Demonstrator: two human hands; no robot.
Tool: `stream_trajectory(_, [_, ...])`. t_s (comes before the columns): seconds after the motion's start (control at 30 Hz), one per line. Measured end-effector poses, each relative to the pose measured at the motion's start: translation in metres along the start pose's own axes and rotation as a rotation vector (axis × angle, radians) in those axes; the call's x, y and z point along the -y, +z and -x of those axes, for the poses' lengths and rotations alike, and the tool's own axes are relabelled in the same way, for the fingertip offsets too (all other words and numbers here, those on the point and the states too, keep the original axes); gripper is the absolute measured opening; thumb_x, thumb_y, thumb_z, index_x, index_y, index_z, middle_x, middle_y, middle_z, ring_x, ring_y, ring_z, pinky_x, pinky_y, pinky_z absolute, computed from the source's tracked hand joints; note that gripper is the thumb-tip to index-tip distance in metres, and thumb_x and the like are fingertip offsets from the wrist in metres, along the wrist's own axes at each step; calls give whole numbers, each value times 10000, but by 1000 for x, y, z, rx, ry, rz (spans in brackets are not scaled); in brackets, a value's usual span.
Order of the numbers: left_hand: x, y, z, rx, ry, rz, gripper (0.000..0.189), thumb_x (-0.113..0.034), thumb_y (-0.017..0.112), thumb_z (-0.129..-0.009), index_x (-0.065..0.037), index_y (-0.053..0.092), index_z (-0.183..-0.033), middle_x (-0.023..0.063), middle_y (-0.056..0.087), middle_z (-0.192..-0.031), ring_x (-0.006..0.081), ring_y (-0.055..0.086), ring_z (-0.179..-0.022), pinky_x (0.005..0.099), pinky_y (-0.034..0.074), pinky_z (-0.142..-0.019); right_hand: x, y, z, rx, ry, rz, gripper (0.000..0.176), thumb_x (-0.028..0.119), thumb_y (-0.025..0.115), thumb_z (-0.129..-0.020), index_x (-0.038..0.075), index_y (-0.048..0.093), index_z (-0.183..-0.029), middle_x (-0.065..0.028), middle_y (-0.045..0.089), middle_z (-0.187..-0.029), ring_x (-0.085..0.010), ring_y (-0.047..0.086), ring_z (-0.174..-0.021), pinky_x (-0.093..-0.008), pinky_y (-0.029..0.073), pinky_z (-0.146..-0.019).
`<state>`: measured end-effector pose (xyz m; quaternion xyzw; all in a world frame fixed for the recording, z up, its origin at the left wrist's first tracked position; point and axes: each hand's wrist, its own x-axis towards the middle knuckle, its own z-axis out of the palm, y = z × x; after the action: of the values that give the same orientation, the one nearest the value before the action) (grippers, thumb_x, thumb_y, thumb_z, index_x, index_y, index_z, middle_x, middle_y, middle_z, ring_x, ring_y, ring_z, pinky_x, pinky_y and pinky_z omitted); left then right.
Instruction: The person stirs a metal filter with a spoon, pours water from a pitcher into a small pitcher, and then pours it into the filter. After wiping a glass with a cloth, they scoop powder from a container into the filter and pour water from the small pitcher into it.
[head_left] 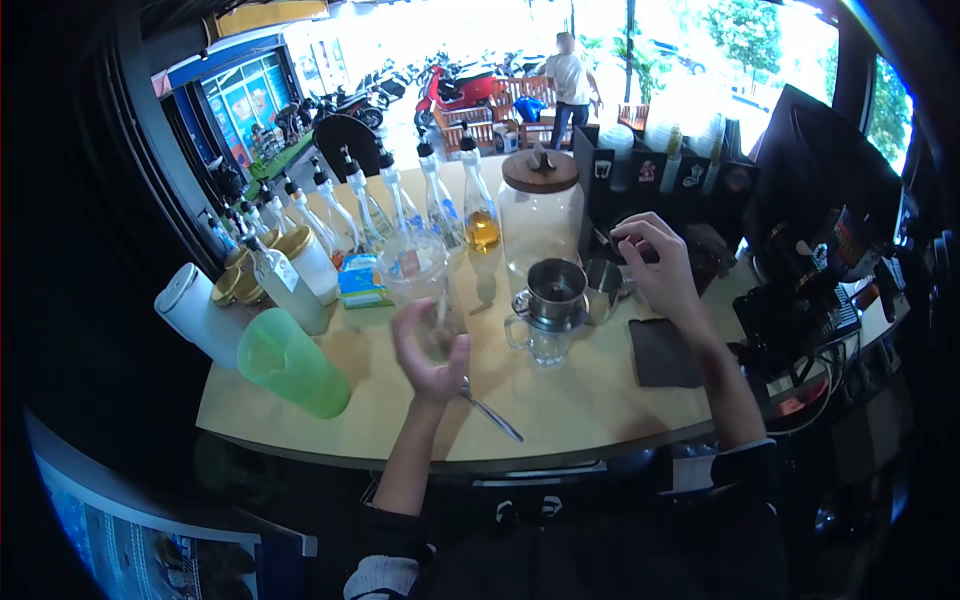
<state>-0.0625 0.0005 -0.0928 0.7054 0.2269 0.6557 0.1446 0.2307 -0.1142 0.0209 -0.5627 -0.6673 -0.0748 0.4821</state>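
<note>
My left hand (430, 352) curves around the lower part of a clear plastic cup (415, 265), fingers on its left side and thumb on its right. A metal spoon (492, 412) lies just right of that wrist. My right hand (658, 262) is raised with bent fingers, its fingertips beside a dark object (622, 238); I cannot tell what is between them. In front of it, a metal drip coffee filter (556, 290) sits on a glass mug (546, 345). Close behind stands a small metal cup (601, 290).
Pump bottles (390, 195) line the back left. A large jar (541, 215) with a wooden lid stands mid-back. Nearer left are a green tumbler (292, 365) and a blue-green packet (363, 282). A dark cloth (665, 353) lies right. A person (571, 85) stands outside.
</note>
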Motion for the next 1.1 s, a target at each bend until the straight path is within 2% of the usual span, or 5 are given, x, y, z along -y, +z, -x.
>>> stream_trajectory(0.17, [-32,70,0,241,61,157,781,-344,774,-686,-8,417,-1294,141,510,-1217,283,495,-1141,405,380,-968,-85,42,65,-139,293,-34,214,94,577,-869,-9,591,-1057,-136,591,-1045,-314,572,-995,-345,454,-855])
stream_trajectory(0.33, [-25,94,-8,325,-190,349,923,-420,839,-586,-63,410,-1321,115,493,-1289,261,472,-1203,414,373,-988,-107,72,86,-99,338,53,312,189,475,-945,-19,522,-1172,-181,511,-1201,-326,477,-1141,-376,373,-976])
stream_trajectory(0.5, [-17,97,-3,359,-197,415,956,-346,879,-542,-55,408,-1322,110,502,-1285,240,500,-1188,384,406,-970,-142,95,99,-334,533,-170,243,197,488,-961,9,551,-1101,-106,597,-928,-172,573,-836,-301,457,-770])
stream_trajectory(0.83, [-2,96,10,328,-288,441,863,-267,861,-591,-35,436,-1305,124,529,-1252,225,525,-1157,379,421,-986,-135,79,100,-211,590,-644,223,206,505,-971,71,524,-794,5,552,-730,-57,484,-713,-215,375,-658])
stream_trajectory(1.1, [4,99,16,384,-256,402,848,-290,864,-609,-16,443,-1292,132,590,-1161,223,592,-1070,370,470,-931,-131,86,99,-274,578,-748,273,196,526,-964,94,457,-719,37,459,-655,-44,403,-597,-209,330,-563])
